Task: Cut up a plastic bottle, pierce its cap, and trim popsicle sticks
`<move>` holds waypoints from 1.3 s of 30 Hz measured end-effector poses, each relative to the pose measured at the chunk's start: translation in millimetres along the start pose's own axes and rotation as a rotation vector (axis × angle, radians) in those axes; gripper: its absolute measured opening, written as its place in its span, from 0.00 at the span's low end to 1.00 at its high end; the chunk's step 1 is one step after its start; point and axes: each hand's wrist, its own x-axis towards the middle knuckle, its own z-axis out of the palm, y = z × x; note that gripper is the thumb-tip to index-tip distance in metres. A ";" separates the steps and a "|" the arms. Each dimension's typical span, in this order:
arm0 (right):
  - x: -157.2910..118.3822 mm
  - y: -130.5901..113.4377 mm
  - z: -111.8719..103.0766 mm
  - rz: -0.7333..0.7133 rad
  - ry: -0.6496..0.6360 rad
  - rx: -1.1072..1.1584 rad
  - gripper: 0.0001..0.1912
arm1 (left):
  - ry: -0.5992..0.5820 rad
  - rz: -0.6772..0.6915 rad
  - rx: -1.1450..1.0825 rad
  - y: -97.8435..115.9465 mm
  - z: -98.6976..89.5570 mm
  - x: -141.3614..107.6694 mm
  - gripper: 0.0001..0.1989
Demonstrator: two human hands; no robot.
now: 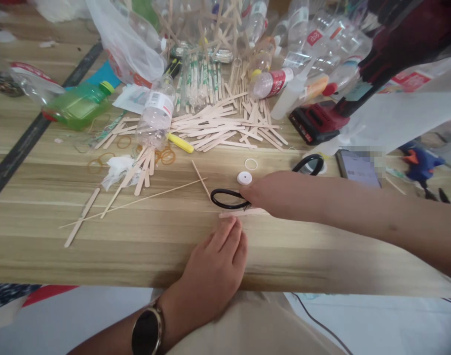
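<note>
My right hand (pixel 260 191) is closed around black-handled scissors; one handle loop (pixel 229 198) sticks out to its left. A second black loop (pixel 311 165) shows beyond the forearm; the blades are mostly hidden. Under the right hand lies a flat wooden craft stick (pixel 240 213). My left hand (pixel 220 261) presses its fingertips, held together, on the near edge of that stick's left end; the thumb is hidden. Just beyond the right hand are a white round cap (pixel 244 178) and a pale ring (pixel 251 163). A short thin stick (pixel 201 180) lies to the left.
Loose craft sticks (pixel 218 125) are heaped at the back. A clear bottle (pixel 156 116), a green bottle (pixel 81 104) and a plastic bag (pixel 131 47) stand or lie left. Right are a red-black power tool (pixel 321 118), a phone (pixel 358 167) and a blue glue gun (pixel 421 162).
</note>
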 end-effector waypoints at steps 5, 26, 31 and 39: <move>2.6 -3.3 -5.6 -0.024 -0.100 -0.119 0.18 | -0.077 -0.046 0.053 1.8 6.6 4.0 0.16; -12.0 0.2 1.7 0.023 -0.096 0.037 0.10 | -0.140 -0.026 0.099 1.9 8.0 6.6 0.17; -12.9 -5.1 3.3 0.030 -0.066 -0.043 0.10 | -0.132 -0.023 0.096 2.2 9.2 6.6 0.17; -15.6 -21.0 5.1 0.024 -0.111 -0.151 0.18 | -0.081 -0.044 0.070 0.5 4.3 4.5 0.16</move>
